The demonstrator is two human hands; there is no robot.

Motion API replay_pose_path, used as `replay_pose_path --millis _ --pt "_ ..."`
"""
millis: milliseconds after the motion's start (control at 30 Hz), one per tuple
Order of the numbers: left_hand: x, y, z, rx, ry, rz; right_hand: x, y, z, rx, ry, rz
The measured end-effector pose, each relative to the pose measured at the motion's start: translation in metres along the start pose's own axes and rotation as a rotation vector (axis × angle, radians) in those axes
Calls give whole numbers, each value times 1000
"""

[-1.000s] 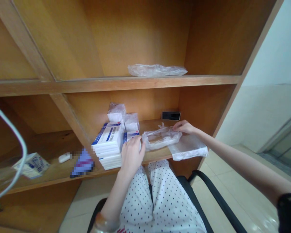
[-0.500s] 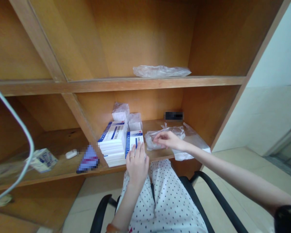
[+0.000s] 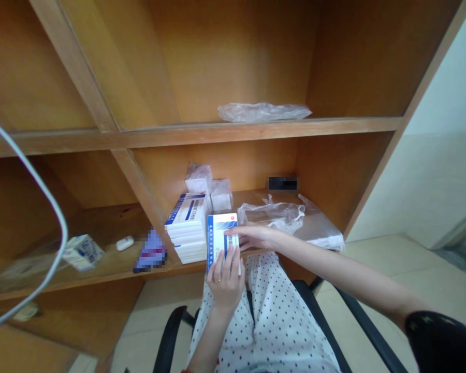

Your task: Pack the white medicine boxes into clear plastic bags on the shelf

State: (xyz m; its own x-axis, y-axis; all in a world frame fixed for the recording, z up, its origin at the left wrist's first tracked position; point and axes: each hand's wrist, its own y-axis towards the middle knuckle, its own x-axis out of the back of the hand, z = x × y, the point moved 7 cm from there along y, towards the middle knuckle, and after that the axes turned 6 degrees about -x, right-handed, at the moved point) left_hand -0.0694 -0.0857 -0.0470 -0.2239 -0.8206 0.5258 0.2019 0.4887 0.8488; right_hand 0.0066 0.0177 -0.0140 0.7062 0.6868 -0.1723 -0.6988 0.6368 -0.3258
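A blue-and-white carton (image 3: pixel 219 235) lies at the shelf's front edge, right of a stack of similar cartons (image 3: pixel 186 223). My left hand (image 3: pixel 227 280) grips its near end, fingers laid over the top face and the thumb hidden. From the right, my right hand (image 3: pixel 254 236) holds the same carton, thumb on its top and fingers along its right side. Whether more cartons lie under it cannot be made out. Just behind my right hand is a crumpled clear plastic bag (image 3: pixel 283 215).
Plastic-wrapped white packs (image 3: pixel 221 196) stand behind the cartons. Clear plastic sheeting (image 3: pixel 322 228) lies at the right. Another plastic bag (image 3: pixel 264 112) rests on the upper shelf. In the left compartment are a small box (image 3: pixel 83 253) and a white object (image 3: pixel 125 243). A white cable (image 3: pixel 50 191) hangs at left.
My right hand has moved left from above the plastic bag onto the carton. The carton has come nearer to me, out from beside the stack, with my left hand on it.
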Motion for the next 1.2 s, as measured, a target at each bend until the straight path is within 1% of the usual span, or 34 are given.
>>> replay_pose_path --millis 33,100,200,233,300,367,400,433,467,567,633,700,800,867,933,967,1033,1100,1200 --pt "3 0 -1 -9 6 -15 -1 1 -1 -3 5 -2" --pt "9 2 -3 -21 -9 -28 0 -1 2 38 10 -23" --pt "21 12 -5 -30 -138 -80 5 -10 16 144 29 -66" --pt "27 17 -4 -22 -194 -124 7 -17 23 183 35 -82" --pt "40 29 -2 27 -290 -256 14 -32 43 259 32 -112" --pt "50 43 4 126 -351 -389 23 -52 66 332 -2 -148" --pt "50 51 7 195 -381 -405 28 -62 78 370 -19 -168" --pt "45 61 10 254 -430 -367 33 -71 89 407 -43 -185" --pt "38 72 11 288 -486 -302 40 -81 100 454 -67 -222" --pt "12 98 11 298 -581 -156 61 -104 125 597 -186 -346" --pt "-7 109 12 297 -553 -91 72 -111 132 659 -299 -418" --pt "-30 116 14 306 -457 32 82 -110 133 673 -414 -474" --pt "-65 120 21 354 -321 258 94 -98 124 626 -562 -508" --pt "-85 119 30 424 -327 384 99 -86 114 569 -636 -491" --pt "-97 118 38 478 -394 467 104 -73 101 513 -697 -471" --pt "-100 119 41 488 -435 478 106 -67 95 488 -728 -456" --pt "-99 122 48 494 -505 440 108 -56 85 445 -800 -423" --pt "-91 125 53 514 -543 360 111 -49 78 407 -885 -411" --pt "-77 126 58 579 -573 257 111 -46 75 341 -1019 -441"
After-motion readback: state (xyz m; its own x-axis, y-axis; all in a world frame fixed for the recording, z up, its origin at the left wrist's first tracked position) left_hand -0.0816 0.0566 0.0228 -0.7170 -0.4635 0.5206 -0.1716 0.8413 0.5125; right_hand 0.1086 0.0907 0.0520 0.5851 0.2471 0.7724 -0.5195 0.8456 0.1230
